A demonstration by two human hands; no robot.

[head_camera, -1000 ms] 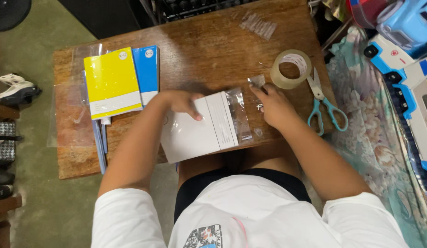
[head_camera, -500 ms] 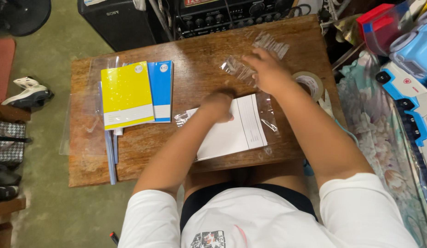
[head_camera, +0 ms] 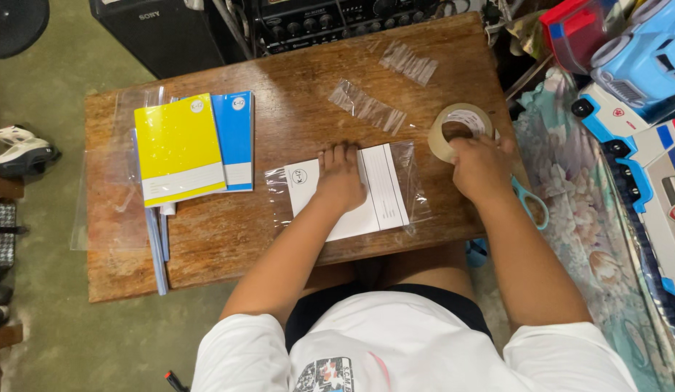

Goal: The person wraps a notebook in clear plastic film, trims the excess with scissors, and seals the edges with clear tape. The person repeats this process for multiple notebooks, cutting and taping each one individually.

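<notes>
My left hand (head_camera: pixel 342 176) lies flat on a white notebook (head_camera: pixel 383 194) that sits inside a clear plastic sleeve (head_camera: pixel 413 181) on the wooden table (head_camera: pixel 294 94). My right hand (head_camera: pixel 480 165) grips a roll of clear tape (head_camera: pixel 459 128) at the table's right side. Teal-handled scissors (head_camera: pixel 532 203) lie partly hidden under that hand. A strip of clear plastic (head_camera: pixel 368 107) lies just beyond the notebook.
A yellow notebook (head_camera: pixel 178 149) and a blue one (head_camera: pixel 234 138) lie stacked on empty clear sleeves (head_camera: pixel 105 189) at the left. Another clear strip (head_camera: pixel 408 61) is at the far edge. Audio equipment (head_camera: pixel 308 22) stands behind the table, toy vehicles (head_camera: pixel 635 80) at the right.
My right hand put the clear strip down on the table beyond the notebook and came back to the tape roll. My left hand stayed pressed on the white notebook.
</notes>
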